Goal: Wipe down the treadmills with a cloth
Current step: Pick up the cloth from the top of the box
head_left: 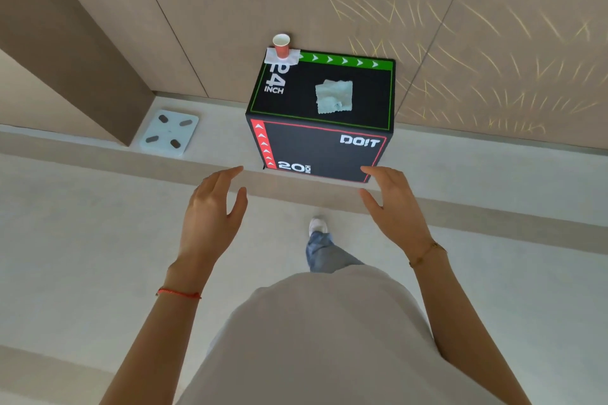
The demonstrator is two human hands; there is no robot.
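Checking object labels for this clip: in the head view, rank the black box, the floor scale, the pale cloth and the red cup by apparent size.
1. Black box
2. Floor scale
3. Pale cloth
4. Red cup

Scale and cloth are close; the scale lies lower, farther from the camera, so their true order is unsure.

Black box [322, 141] against the wall.
On top: cloth [334, 96] at centre, red cup [282, 45] on a napkin [279, 56] at eleven o'clock.
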